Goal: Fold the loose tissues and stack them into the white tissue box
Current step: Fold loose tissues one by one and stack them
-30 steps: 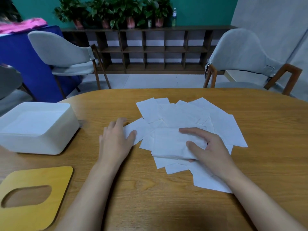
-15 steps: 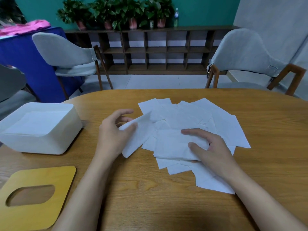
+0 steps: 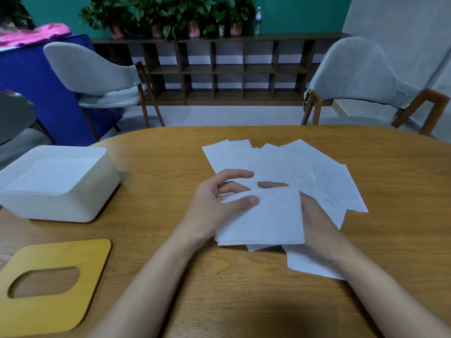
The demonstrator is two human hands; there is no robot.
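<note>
White sheets (image 3: 48,176) are lying in the tissue box (image 3: 61,208) while, right of it, the left hand (image 3: 212,206) and right hand (image 3: 317,223) are pinching one tissue (image 3: 271,215) over many unfolded loose tissues (image 3: 329,181).

Tissue box (image 3: 58,184) left of tissues (image 3: 317,174); lid (image 3: 56,284) before box.

Potted plants (image 3: 170,13) line the dark shelf (image 3: 292,35).

Loose white tissues (image 3: 329,186) fanned mid-table, open white tissue box (image 3: 61,206) at left
</note>
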